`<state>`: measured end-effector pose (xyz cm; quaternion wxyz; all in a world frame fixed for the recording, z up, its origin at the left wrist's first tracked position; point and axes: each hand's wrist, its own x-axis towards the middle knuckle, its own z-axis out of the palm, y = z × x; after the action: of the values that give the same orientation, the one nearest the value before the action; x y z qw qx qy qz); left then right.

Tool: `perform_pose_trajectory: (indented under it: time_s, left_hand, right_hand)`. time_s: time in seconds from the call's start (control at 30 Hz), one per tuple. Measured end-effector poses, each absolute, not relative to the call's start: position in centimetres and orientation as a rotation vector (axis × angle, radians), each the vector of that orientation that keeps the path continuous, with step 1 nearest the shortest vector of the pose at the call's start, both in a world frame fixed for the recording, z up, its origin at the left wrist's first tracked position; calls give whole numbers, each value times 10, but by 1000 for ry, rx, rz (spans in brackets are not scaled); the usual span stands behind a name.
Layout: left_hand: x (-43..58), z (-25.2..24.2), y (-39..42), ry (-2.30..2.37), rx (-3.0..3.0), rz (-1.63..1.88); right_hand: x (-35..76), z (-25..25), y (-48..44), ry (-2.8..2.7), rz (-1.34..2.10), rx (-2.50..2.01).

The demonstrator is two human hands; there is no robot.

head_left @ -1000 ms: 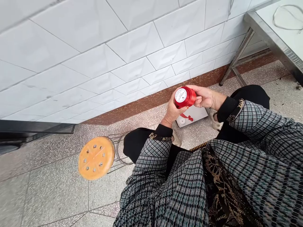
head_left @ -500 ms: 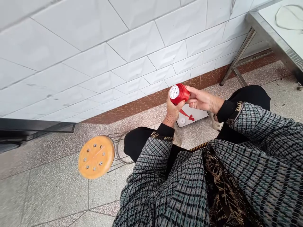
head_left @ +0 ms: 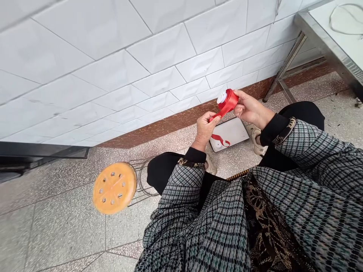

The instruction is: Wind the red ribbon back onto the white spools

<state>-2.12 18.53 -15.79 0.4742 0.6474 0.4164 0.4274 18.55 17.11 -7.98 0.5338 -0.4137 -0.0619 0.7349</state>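
My right hand (head_left: 249,107) grips a spool of red ribbon (head_left: 231,99), whose white labelled end faces up and left. A stretch of red ribbon runs from the spool down to my left hand (head_left: 207,126), which pinches it between thumb and fingers. Beneath my hands, a white rectangular box or board (head_left: 234,132) with a dark edge lies on the floor between my feet. On its left part rests a curled red ribbon piece (head_left: 219,139), beside a small pale round spot.
An orange round-topped stool (head_left: 115,188) with wire legs is on the floor at left. A white tiled wall (head_left: 170,71) rises ahead. At upper right stands a metal-framed table (head_left: 326,41) with a pale cord loop on it. A dark object (head_left: 42,155) sits at far left.
My left hand has let go of the spool and now pinches the ribbon, drawn out a short way. The spool has moved right and up in my right hand.
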Motion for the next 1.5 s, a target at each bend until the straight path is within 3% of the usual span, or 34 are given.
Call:
perform_pose_trajectory:
  time_s: [0.17,0.53,0.8,1.07,1.3,1.5]
  left_hand:
    - [-29,-157,195,883,1669,1191]
    - [-37,-161,195,514,1891,989]
    - [-34,-180,196,747,1769,1161]
    - [-22,-180,192,869,1597,1113]
    - [-12,-162,179,1095,1603,1187]
    - [-11,-141,164,1000,1797,1000]
  right_hand:
    - [185,-76,168,-191,1983,-938]
    - [186,-78,159,-100,2318,-877]
    - [162,-88,149,-226,2078,-849]
    - [148,-81,141,-266,1867,-962]
    - [159,-85,157,-55,1712,-1028]
    - [162,-82,163,99,1714,-1082]
